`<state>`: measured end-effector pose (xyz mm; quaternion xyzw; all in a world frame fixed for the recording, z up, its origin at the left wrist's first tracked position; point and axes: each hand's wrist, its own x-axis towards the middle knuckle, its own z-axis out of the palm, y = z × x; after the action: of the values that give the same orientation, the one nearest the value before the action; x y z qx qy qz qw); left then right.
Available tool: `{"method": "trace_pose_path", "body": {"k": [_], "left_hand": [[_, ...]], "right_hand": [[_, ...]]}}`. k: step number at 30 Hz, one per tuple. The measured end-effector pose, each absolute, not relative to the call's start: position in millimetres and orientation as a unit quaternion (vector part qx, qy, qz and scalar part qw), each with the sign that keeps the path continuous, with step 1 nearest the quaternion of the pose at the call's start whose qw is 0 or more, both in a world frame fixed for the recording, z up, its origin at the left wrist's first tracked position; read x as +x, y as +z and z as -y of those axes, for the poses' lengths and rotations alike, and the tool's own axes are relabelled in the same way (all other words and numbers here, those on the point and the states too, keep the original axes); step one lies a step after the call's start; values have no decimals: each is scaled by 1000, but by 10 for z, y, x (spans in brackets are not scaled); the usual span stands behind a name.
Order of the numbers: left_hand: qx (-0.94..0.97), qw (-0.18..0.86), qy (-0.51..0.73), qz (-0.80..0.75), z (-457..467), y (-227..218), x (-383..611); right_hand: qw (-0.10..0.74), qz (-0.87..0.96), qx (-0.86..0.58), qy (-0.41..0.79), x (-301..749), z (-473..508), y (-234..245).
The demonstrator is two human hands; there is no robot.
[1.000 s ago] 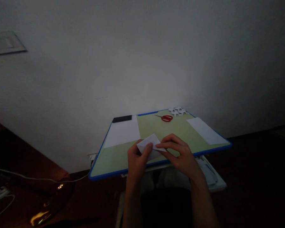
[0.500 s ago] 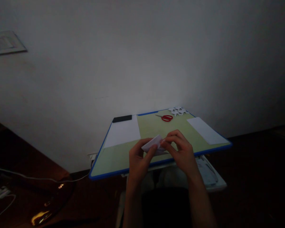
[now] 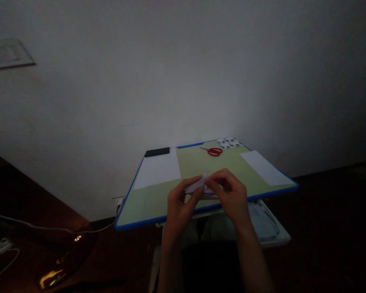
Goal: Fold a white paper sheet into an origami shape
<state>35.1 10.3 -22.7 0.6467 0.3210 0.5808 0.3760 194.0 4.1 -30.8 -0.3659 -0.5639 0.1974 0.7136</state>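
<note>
A small piece of folded white paper is held up over the front edge of the green table, between both hands. My left hand pinches its left part, thumb in front and fingers behind. On the other side, my right hand grips the paper near its peak with thumb and fingertips. The fingers cover much of the paper, so its exact folds are hard to make out. Behind the hands lie scissors with red handles, their blades pointing left.
The green tabletop has a blue rim and stands against a wall. A white sheet and a dark flat object are at its left. Cut white paper shapes sit back right, another white sheet at right. A cable hangs lower left.
My right fingers have closed in on the paper's peak, nearer to the left thumb. The paper has tilted, and less of its face shows now.
</note>
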Motion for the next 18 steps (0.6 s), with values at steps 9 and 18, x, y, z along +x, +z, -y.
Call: {"method": "trace_pose_path", "body": {"k": [9,18], "left_hand": [[631,368,606,-315,-88,-199,389],[648,331,604,-323,-75,-171,441]], "right_hand": [[748,491,-362,261,1857,17,-250],[746,529,-359,187,1895,0,-250]]}}
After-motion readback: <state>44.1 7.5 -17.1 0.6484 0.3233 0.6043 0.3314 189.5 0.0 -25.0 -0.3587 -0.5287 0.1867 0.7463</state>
